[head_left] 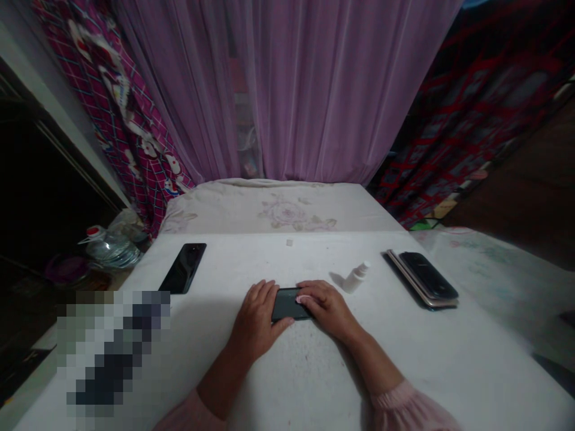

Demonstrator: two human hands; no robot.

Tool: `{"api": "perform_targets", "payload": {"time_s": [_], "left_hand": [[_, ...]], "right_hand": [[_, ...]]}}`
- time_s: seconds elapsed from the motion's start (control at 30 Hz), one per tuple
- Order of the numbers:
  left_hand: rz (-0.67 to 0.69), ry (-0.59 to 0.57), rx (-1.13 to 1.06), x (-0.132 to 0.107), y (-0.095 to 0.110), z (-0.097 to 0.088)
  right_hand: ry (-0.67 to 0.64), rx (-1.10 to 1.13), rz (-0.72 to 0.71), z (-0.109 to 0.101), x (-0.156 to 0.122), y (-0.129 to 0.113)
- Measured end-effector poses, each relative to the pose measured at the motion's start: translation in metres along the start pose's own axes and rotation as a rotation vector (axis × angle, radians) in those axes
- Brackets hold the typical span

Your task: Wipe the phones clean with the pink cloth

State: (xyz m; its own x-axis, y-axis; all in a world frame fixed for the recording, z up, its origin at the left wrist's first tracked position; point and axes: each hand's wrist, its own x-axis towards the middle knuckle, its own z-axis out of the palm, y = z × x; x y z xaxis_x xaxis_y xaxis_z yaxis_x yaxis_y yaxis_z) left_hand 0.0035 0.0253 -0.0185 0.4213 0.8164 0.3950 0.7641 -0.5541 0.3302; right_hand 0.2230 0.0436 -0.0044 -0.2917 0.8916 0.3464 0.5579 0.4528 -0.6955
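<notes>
A dark smartphone (286,305) lies lengthwise across the white-covered table in front of me. My left hand (257,314) grips its left end, with the thumb along the near edge and the fingers over the far side. Between the fingertips of my right hand (327,305) a small pale pink cloth (305,298) is pinched, pressed on the right part of the phone's surface. The right hand covers that end of the phone. Just beyond my right hand, a small white spray bottle (357,278) stands upright.
At the left lies another dark phone (183,269), with a blurred-out patch (119,347) nearer to me. A stack of phones (422,278) sits at the right. A tiny pale square (289,243) lies farther back. Purple curtains (305,90) hang behind the table; a water jug (110,246) stands off its left side.
</notes>
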Motion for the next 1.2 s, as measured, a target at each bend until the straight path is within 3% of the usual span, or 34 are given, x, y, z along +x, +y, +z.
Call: {"api": "perform_targets", "payload": {"time_s": [0.33, 0.5, 0.63, 0.83, 1.2], "left_hand": [[-0.016, -0.014, 0.02, 0.001, 0.004, -0.003], [-0.018, -0.01, 0.017, 0.0, 0.003, -0.002], [-0.014, -0.012, 0.015, 0.001, 0.003, -0.001], [-0.012, -0.003, 0.025, 0.0, 0.002, -0.001], [-0.001, 0.002, 0.018, 0.0, 0.001, 0.0]], "right_hand": [[0.066, -0.11, 0.1, 0.007, 0.002, -0.007], [-0.025, 0.024, 0.025, -0.005, 0.001, -0.003], [-0.172, 0.105, -0.031, -0.017, -0.002, 0.001], [-0.303, 0.161, -0.038, -0.025, -0.004, 0.001], [-0.013, 0.002, -0.005, 0.001, 0.0, 0.001]]}}
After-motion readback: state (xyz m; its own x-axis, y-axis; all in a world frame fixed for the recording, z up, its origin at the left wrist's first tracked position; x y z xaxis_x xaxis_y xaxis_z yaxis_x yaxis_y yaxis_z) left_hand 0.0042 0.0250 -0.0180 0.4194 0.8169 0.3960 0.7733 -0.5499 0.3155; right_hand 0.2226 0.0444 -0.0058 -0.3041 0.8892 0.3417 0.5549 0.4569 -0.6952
